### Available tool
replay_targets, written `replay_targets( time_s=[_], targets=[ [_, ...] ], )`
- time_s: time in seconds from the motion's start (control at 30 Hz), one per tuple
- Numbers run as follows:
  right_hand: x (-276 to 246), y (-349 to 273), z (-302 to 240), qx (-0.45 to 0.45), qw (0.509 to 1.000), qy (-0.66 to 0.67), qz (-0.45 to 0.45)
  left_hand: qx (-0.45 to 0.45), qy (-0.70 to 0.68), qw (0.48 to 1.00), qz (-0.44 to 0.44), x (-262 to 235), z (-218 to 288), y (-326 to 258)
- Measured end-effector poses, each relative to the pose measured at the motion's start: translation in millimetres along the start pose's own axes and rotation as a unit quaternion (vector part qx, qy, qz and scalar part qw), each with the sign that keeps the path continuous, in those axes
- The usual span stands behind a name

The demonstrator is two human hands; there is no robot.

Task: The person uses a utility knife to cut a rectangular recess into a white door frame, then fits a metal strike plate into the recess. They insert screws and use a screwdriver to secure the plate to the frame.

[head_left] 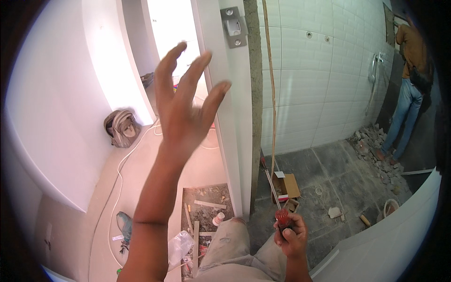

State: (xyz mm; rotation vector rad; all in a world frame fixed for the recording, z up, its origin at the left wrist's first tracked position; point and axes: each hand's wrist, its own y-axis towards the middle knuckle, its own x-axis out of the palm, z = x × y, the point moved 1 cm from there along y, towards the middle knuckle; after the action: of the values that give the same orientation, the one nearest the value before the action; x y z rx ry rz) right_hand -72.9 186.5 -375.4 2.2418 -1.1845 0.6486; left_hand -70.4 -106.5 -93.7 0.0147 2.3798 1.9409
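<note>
My left hand [185, 105] is raised in front of the white door frame [238, 103], its fingers spread with nothing in them. Up and to its right, a metal strike plate [234, 27] is set in the frame's edge, with a screw at its top and bottom. Low in the view, at the right of my legs, my right hand [295, 237] grips a screwdriver [282, 216] by its red and black handle. Its long shaft points up and away toward the tiled floor.
An open cardboard box [291, 186] lies beyond the screwdriver. At the far right a person [411, 89] stands by rubble [376, 145]. On the left are a backpack [122, 128], a white cable [120, 176] and a plastic bag [181, 246]. Wood strips [210, 204] lie in a rough floor patch.
</note>
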Motion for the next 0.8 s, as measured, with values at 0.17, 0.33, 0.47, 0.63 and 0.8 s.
replay_targets(
  time_s=[0.17,0.33,0.47,0.63,0.8],
  targets=[
    [-8.7,-2.4,6.7,0.001,1.000,-0.001,-0.006,0.074,0.066,0.995,-0.001,24.5,0.9,51.6],
    [-6.7,-4.0,5.6,0.012,1.000,-0.004,0.013,0.072,0.155,0.984,-0.054,31.8,-1.5,68.2],
    [-10.6,0.6,7.8,0.016,1.000,0.011,0.003,0.070,0.152,0.983,-0.072,30.1,-2.4,73.7],
    [-10.6,6.8,9.7,0.032,0.999,0.021,-0.004,0.015,0.084,0.990,-0.108,28.1,1.0,84.4],
    [-12.5,13.8,13.0,0.024,0.999,0.026,-0.019,-0.004,0.052,0.991,-0.125,28.0,-0.8,87.5]
  ],
)
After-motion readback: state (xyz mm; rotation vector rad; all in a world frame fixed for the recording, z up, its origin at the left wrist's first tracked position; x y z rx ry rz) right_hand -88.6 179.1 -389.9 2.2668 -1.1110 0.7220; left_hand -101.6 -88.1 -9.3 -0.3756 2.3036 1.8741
